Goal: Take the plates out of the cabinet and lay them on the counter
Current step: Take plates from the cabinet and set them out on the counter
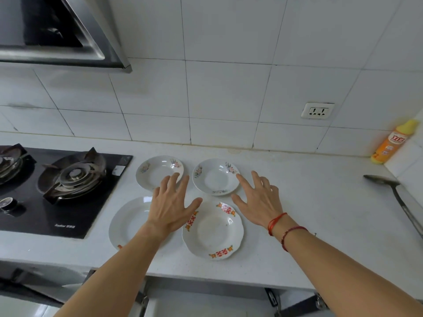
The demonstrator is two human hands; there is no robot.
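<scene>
Hands spread flat and empty above four plates on the white counter (297, 202); left hand (170, 208) over the plain plate (128, 223); right hand (258, 202) beside the floral plate (215, 177).

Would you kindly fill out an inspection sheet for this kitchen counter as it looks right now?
Surface: white counter, faint stain along the back edge by the wall.
Job's things: four plates lie flat in two rows: back left plate, back right plate, front left plate, front right plate.
Clutter: orange bottle upright in the right corner; metal ladle lying at the right.
Grippers: left hand and right hand spread open above the plates, holding nothing.
Cables: nothing seen.
Surroundings: black gas stove on the left, range hood above it, wall socket on the tiles, nothing plugged in.
</scene>
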